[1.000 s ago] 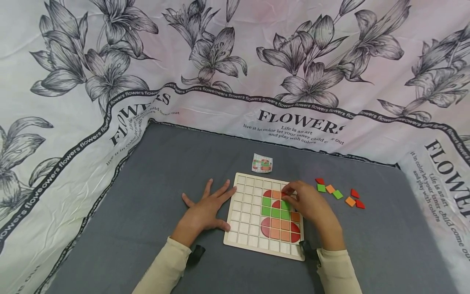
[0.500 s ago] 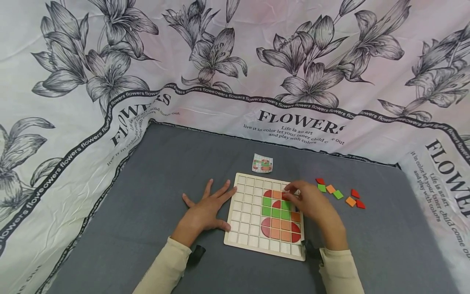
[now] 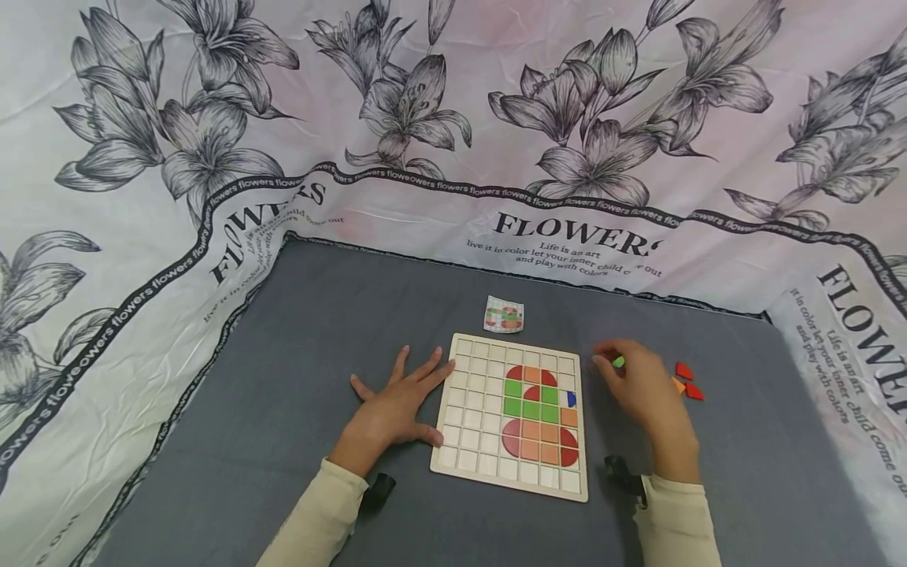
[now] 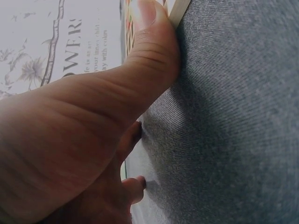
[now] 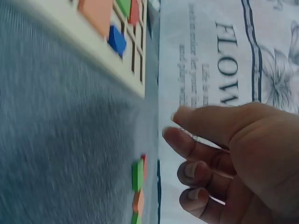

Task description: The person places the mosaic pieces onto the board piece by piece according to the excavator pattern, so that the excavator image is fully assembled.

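Observation:
A wooden grid board (image 3: 469,420) carries red, orange and green pieces on its right half, plus a blue piece (image 3: 571,399) near the right edge. With fingers spread, the left hand (image 3: 393,411) touches the board's left edge; its thumb (image 4: 152,44) rests at the board's corner in the left wrist view. The right hand (image 3: 643,390) hovers right of the board over loose pieces, partly hiding them. In the right wrist view its thumb and index finger are slightly apart with nothing between them, and a green piece (image 5: 137,176) lies on the cloth below.
Behind the board lies a small printed card (image 3: 504,315) with a coloured grid pattern. Loose red pieces (image 3: 683,370) and part of an orange one (image 3: 678,385) show right of the right hand. A flower-printed fabric (image 3: 425,205) borders the grey surface.
The right hand has left the board and moved right to the loose pieces. The red piece that was at its fingertips now lies in the grid, and the blue piece is uncovered. The left hand stays put.

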A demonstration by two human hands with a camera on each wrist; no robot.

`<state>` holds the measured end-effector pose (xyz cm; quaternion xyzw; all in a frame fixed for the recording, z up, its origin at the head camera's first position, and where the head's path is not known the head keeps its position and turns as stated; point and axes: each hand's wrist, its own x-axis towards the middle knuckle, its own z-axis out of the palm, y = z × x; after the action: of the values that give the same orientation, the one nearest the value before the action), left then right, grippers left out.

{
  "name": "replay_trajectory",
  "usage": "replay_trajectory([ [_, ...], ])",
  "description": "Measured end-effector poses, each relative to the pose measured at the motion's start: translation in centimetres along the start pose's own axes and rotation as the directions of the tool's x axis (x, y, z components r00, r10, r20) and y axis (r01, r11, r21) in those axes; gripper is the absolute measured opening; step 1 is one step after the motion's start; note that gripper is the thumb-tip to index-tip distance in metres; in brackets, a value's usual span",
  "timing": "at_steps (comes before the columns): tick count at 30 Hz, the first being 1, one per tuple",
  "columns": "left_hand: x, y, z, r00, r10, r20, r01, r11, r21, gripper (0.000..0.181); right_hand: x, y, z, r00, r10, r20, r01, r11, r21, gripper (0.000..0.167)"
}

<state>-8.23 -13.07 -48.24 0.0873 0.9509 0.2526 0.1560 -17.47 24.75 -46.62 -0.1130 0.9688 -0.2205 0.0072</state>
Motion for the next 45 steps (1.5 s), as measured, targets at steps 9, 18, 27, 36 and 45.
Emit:
replay_trajectory([
  [9, 0.0, -0.2, 0.2, 1.000, 0.006, -0.001, -0.006, 1.000, -0.014, 0.117, -0.8, 3.0, -1.2, 0.989, 0.086, -0.119, -0.089, 0.996, -0.019, 0.032],
  [18, 0.0, -0.1, 0.3, 1.000, 0.008, 0.016, -0.008, 1.000, -0.025, 0.118, -0.9, 5.4, -0.9, 0.984, 0.138, -0.109, -0.142, 0.990, -0.028, 0.036],
  [27, 0.1, -0.2, 0.4, 1.000, 0.010, 0.009, -0.010, 1.000, -0.016, 0.117, -0.9, 5.6, -0.3, 0.987, 0.128, -0.099, -0.132, 0.990, -0.039, 0.027],
  [36, 0.1, -0.2, 0.5, 1.000, 0.020, 0.003, -0.020, 1.000, -0.012, 0.117, -0.6, 5.1, 0.1, 0.984, 0.137, -0.116, -0.145, 0.987, -0.063, 0.036],
  [45, 0.2, -0.3, 0.4, 1.000, 0.000, 0.009, 0.000, 1.000, -0.019, 0.118, -0.3, -1.6, 0.0, 0.997, -0.051, -0.050, 0.051, 0.999, -0.012, 0.029],
])
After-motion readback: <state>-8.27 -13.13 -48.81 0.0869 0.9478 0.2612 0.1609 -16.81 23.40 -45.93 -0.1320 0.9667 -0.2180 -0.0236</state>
